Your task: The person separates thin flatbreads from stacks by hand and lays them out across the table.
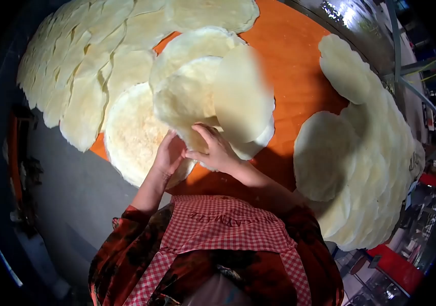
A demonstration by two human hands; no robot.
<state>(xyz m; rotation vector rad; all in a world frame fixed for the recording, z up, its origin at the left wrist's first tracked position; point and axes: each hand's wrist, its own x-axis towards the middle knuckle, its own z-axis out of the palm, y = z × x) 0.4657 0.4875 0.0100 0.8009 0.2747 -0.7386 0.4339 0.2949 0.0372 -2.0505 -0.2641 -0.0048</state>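
Note:
Thin, pale round flatbreads lie in overlapping layers in front of me. My left hand (171, 153) is closed at the near edge of a flatbread (185, 97), its fingertips partly hidden. Right beside it, my right hand (215, 149) has bent fingers gripping the same near edge, and its thumb reaches toward the left hand. Above the right hand a smooth part of a flatbread (243, 94) is lifted and blurred by motion; whether it belongs to the gripped one I cannot tell. Another flatbread (136, 132) lies flat to the left, partly under my left hand.
An orange table (294, 56) carries the flatbreads. Rows of overlapping flatbreads (83, 66) cover its far left. A large heap of flatbreads (376, 168) stands at the right. Grey floor (70, 173) shows at the left, metal framing (397, 46) at the far right.

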